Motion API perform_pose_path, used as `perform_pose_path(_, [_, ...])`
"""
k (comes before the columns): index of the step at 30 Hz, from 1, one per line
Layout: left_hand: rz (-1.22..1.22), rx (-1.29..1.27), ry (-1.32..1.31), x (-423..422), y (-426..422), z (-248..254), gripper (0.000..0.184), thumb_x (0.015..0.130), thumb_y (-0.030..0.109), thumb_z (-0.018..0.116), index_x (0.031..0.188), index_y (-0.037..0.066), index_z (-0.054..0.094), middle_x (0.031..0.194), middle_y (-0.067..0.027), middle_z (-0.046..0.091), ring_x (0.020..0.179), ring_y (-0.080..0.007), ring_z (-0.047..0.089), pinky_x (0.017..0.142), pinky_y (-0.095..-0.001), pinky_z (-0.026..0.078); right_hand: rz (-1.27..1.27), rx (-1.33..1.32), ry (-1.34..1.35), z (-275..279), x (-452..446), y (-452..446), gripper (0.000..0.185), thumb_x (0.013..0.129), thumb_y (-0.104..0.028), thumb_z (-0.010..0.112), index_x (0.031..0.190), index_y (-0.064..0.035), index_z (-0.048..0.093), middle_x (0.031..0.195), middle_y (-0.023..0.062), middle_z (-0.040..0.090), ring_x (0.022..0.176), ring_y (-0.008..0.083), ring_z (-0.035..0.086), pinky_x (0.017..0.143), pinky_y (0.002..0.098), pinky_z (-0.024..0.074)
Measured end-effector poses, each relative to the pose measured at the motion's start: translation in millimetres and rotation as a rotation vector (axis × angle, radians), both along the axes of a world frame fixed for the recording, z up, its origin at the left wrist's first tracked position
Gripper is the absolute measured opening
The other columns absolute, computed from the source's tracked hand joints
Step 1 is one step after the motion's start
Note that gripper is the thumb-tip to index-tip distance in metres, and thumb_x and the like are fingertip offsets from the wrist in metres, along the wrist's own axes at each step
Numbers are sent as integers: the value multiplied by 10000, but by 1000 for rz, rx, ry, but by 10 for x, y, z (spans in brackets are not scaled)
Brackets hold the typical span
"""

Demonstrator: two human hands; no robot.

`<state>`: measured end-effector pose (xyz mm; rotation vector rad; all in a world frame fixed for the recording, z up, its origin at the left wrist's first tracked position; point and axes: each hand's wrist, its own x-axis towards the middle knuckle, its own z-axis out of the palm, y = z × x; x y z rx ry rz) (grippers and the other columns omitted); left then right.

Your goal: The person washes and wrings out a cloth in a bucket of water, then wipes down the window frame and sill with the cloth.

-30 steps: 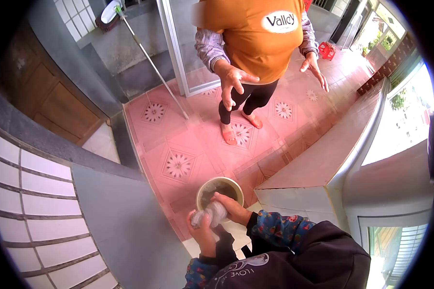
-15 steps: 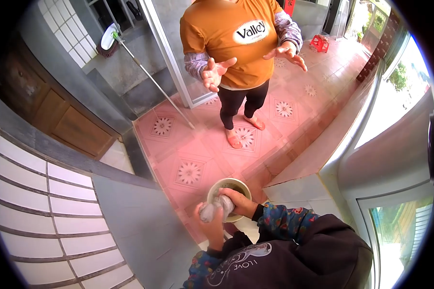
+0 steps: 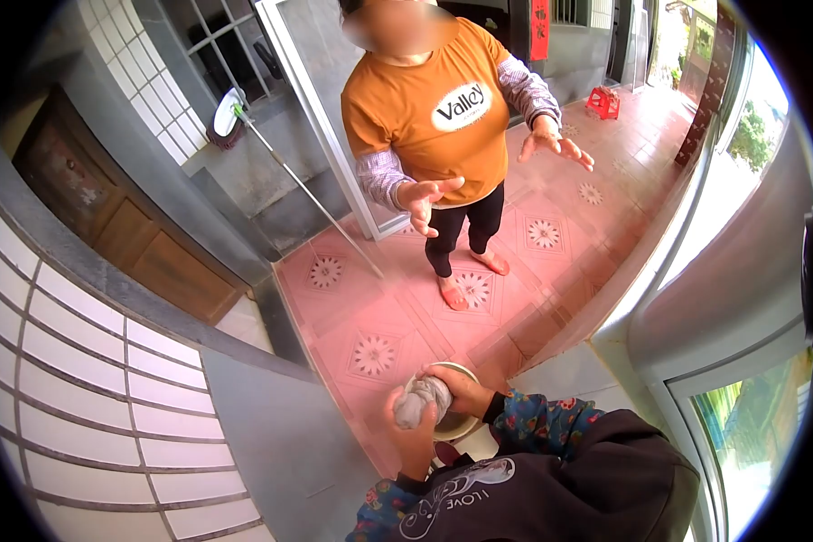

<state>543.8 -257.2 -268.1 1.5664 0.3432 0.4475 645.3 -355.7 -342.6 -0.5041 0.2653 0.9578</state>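
Observation:
A bunched, twisted grey-white cloth point(image 3: 417, 406) is gripped between both my hands, over the near side of a pale bucket point(image 3: 459, 426) on the floor. My left hand point(image 3: 413, 440) wraps the cloth's left end, fingers closed. On the other end, my right hand point(image 3: 465, 394) is closed around the cloth, with its wrist above the bucket. Both hands and the cloth cover much of the bucket's opening, so its contents are hard to make out.
Facing me stands a person in an orange shirt point(image 3: 443, 117), both hands raised with fingers spread. A long-handled mop point(image 3: 303, 185) leans at the left wall. A red stool point(image 3: 602, 103) stands far back. Walls flank me, with a window point(image 3: 750, 443) at right.
The view has tilted up a little, so the person and room sit lower. My hands still hold the cloth, now slightly right and lower in view. The person's hands have shifted slightly.

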Motion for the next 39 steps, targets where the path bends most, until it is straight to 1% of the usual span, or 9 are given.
perform_pose_path(8, [6, 15, -30, -149, 98, 27, 549, 746, 41, 730, 1232, 39, 473, 1163, -82, 512, 1080, -180, 488, 955, -321, 406, -19, 28, -11, -35, -148, 123, 205, 934, -250, 583, 1000, -60, 620, 946, 58, 664, 894, 181, 633, 837, 336, 517])
perform_pose_path(10, [6, -4, -29, -176, 109, -4, 549, 747, 42, 729, 1232, 37, 472, 1160, -83, 515, 1078, -181, 490, 950, -321, 409, -10, -72, -224, -339, -180, 145, 213, 941, -262, 575, 1006, -64, 620, 953, 59, 664, 899, 181, 633, 843, 335, 516])
perform_pose_path(14, [20, -7, -18, -231, 98, 10, 546, 753, 57, 729, 1233, 33, 470, 1166, -86, 516, 1075, -181, 494, 941, -319, 416, 82, 56, 30, -90, -222, 155, 244, 956, -287, 548, 1020, -63, 622, 978, 63, 666, 915, 184, 632, 857, 338, 512])
perform_pose_path(26, [9, 43, -4, -331, 138, 15, 519, 765, 86, 731, 1223, 43, 490, 1135, -84, 546, 1046, -172, 533, 908, -310, 448, 99, 79, -19, 87, -346, 140, 276, 965, -304, 526, 1033, -53, 619, 981, 59, 662, 929, 165, 622, 867, 311, 494])
perform_pose_path(29, [-4, 50, 0, -350, 147, 30, 516, 766, 82, 728, 1223, 43, 491, 1139, -82, 545, 1047, -171, 532, 913, -308, 445, 81, -23, -309, -185, -347, 164, 282, 962, -301, 531, 1049, -47, 616, 996, 63, 659, 942, 163, 620, 874, 312, 494])
perform_pose_path(32, [-8, 47, 14, -353, 158, 35, 516, 763, 75, 726, 1222, 42, 493, 1143, -81, 544, 1048, -174, 531, 917, -309, 442, 82, 78, 14, 1, -358, 133, 291, 960, -302, 534, 1066, -41, 608, 1009, 67, 656, 963, 164, 615, 892, 311, 490])
perform_pose_path(34, [-7, 37, 17, -348, 160, 59, 520, 758, 70, 725, 1222, 41, 493, 1145, -81, 542, 1054, -176, 527, 924, -311, 437, 67, -105, -412, -420, -333, 181, 289, 965, -293, 525, 1079, -39, 602, 1023, 67, 653, 978, 165, 612, 908, 308, 484])
perform_pose_path(37, [-22, 57, 39, -342, 171, 131, 521, 754, 65, 720, 1222, 39, 494, 1146, -81, 539, 1063, -179, 520, 935, -316, 429, 28, -234, -932, -486, -335, 108, 349, 852, -87, 629, 1177, -42, 513, 1074, 93, 617, 1003, 205, 602, 883, 311, 482])
perform_pose_path(39, [-6, 21, 13, -328, 149, 117, 521, 753, 63, 717, 1223, 37, 493, 1145, -82, 539, 1066, -180, 518, 941, -318, 424, 12, -216, -997, -572, -348, 102, 487, 797, 13, 682, 1230, -44, 465, 1100, 112, 597, 1016, 229, 598, 869, 315, 481])
